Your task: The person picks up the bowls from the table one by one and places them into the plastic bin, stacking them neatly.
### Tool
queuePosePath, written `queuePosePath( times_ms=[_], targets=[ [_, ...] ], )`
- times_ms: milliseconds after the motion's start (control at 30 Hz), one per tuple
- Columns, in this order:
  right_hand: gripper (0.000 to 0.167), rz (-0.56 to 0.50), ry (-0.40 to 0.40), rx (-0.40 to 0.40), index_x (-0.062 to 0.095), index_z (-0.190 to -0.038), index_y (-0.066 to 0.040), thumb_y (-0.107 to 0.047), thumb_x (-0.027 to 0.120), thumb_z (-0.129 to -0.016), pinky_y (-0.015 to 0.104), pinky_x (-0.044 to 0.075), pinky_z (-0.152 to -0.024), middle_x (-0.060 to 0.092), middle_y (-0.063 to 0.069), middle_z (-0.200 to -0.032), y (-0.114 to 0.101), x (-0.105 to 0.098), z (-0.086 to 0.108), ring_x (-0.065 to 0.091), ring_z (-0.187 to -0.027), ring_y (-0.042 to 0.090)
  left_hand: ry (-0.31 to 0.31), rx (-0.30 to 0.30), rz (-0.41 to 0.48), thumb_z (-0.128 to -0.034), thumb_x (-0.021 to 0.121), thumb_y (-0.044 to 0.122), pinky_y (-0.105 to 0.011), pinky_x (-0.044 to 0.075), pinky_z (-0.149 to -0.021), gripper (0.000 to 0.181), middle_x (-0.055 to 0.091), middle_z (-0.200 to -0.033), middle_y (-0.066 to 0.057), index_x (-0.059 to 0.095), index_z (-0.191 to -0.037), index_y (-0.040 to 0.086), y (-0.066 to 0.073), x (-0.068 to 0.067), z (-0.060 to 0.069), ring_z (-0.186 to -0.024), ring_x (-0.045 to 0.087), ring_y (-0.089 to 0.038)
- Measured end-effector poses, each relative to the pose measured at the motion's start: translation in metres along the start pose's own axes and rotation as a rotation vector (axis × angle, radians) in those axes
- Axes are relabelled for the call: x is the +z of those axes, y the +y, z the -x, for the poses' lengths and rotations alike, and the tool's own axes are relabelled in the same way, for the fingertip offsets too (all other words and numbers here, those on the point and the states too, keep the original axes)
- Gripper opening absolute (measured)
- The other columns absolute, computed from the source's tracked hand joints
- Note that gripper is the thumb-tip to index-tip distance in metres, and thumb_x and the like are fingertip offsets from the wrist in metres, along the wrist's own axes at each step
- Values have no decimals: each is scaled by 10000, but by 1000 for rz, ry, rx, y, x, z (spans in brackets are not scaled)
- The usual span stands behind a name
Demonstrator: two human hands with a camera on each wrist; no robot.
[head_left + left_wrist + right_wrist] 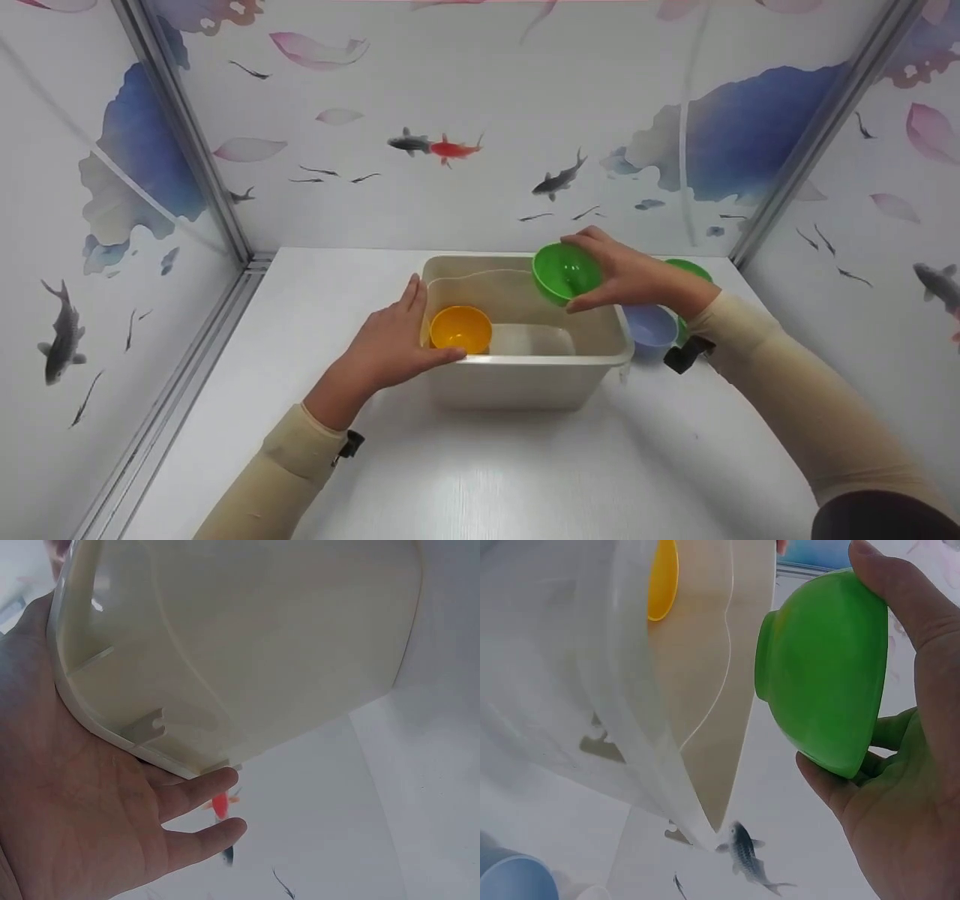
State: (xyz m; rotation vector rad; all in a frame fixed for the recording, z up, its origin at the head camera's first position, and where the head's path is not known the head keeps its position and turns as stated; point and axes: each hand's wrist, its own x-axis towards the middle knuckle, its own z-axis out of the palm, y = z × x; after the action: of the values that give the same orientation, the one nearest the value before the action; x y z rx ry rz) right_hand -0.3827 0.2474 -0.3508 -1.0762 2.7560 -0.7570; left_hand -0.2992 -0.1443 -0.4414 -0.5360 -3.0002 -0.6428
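My right hand (626,270) pinches a green bowl (564,271) by its rim, thumb and fingers on opposite sides. The bowl is tilted above the right part of an off-white plastic bin (517,386); the right wrist view shows the green bowl's (825,679) outside and foot. A yellow bowl (461,328) sits inside the bin at its left end. My left hand (386,337) rests against the bin's left front corner, thumb along the front rim. In the left wrist view, the left hand's (90,802) fingers reach out straight along the bin's (300,637) outer side.
Just right of the bin stands a light purple bowl (649,328), partly behind my right wrist. Another green bowl (690,268) shows behind that forearm, mostly hidden. The white table (480,480) meets printed wall panels (487,75) with metal corner posts.
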Motion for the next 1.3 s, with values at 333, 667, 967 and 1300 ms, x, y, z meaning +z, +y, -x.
queuePosePath(
  times_ms=[333,667,967,1300],
  targets=[
    [1104,-21,-26,-1,432,-1667,-33,-375,1014,-794,550,511,-1094,470,170,-1514,-5,0,-14,558,-1314,348,-3,3,3,-860,625,920,-602,392,-1243,1373,111,-1841,-175,141,-1760,3,-1,1,-2,-1544,459,-469],
    [1114,-38,-63,-4,441,-1671,-54,-439,1010,-793,522,525,-1104,480,136,-1516,-11,5,-31,562,-1297,322,-1,6,2,-848,593,953,-609,408,-1230,1384,117,-1840,-172,153,-1762,11,-1,1,-2,-1523,482,-476],
    [1095,-23,-95,-13,457,-1666,-83,-469,998,-797,494,547,-1093,485,126,-1529,-17,13,-47,558,-1288,319,7,14,-5,-864,594,936,-596,433,-1215,1361,143,-1834,-192,184,-1752,-11,0,0,-1,-1509,498,-480],
    [1063,8,-122,-63,472,-1650,-52,-447,992,-811,488,544,-1098,489,151,-1503,-21,25,-72,575,-1273,327,5,10,0,-864,607,932,-608,415,-1225,1370,138,-1833,-194,166,-1753,-13,1,-2,1,-1515,489,-488]
  ],
)
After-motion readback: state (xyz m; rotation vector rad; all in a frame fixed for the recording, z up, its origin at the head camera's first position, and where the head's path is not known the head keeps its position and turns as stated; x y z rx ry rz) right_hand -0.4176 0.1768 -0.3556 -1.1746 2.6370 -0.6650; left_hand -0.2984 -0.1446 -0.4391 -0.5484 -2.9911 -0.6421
